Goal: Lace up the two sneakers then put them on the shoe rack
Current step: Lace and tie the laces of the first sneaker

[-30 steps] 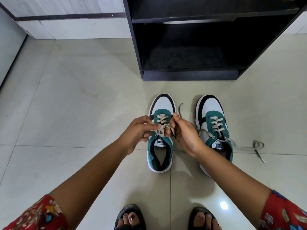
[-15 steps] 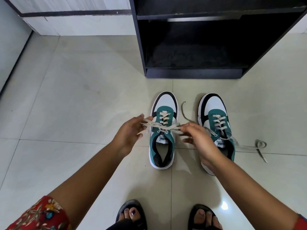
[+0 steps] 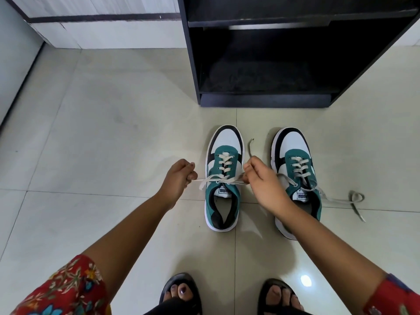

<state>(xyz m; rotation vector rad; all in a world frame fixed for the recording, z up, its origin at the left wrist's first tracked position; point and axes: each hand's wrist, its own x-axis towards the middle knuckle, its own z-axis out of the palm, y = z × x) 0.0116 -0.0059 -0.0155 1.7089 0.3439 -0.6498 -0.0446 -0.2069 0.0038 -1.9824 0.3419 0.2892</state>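
Two white, teal and black sneakers stand side by side on the floor, toes toward the black shoe rack (image 3: 266, 100). The left sneaker (image 3: 223, 178) has its cream lace (image 3: 218, 178) pulled taut sideways across the tongue. My left hand (image 3: 179, 176) pinches one lace end to the shoe's left. My right hand (image 3: 261, 178) grips the other end to its right, with the tip sticking up above the fist. The right sneaker (image 3: 295, 178) is partly behind my right wrist; its loose lace (image 3: 350, 198) trails on the floor to the right.
The rack's lower shelf (image 3: 266, 76) is dark and open toward me. A white cabinet base (image 3: 102, 30) runs along the back left. My feet in black sandals (image 3: 181, 294) stand just behind the sneakers. Glossy tiled floor (image 3: 102, 133) spreads left.
My hands were close together over the left sneaker's tongue. They have moved apart sideways, drawing the lace tight across the shoe.
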